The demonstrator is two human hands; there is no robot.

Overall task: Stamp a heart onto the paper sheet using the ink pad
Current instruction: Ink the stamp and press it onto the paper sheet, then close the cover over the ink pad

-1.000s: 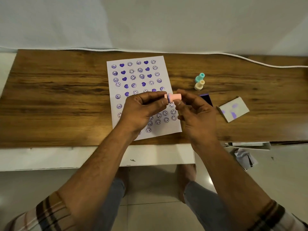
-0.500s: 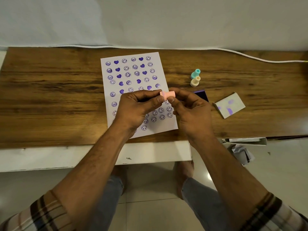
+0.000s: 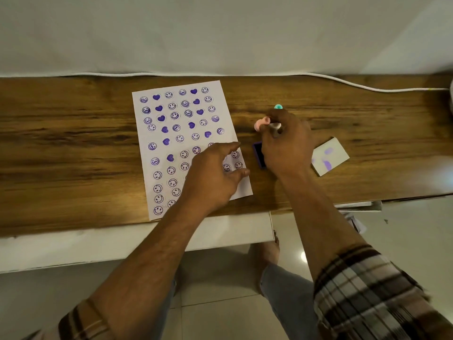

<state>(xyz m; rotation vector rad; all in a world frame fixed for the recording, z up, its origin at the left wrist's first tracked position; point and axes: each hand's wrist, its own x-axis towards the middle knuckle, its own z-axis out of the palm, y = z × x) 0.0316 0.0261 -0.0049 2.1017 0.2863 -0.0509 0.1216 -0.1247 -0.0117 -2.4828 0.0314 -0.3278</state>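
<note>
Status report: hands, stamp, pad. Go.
Left hand open, flat on paper. Right hand holds pink stamp beyond ink pad, off the paper. Pad partly hidden under right hand; nothing blocking.

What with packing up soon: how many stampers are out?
3: pink stamper in the right hand, teal stamper just beyond it, cream stamper under its fingers. More may be hidden.

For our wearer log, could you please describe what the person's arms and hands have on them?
Both hands, left and right, are bare: no gloves, rings or watch visible. Forearms are uncovered; brown, white and black plaid sleeves are pushed up near the elbows.
</note>
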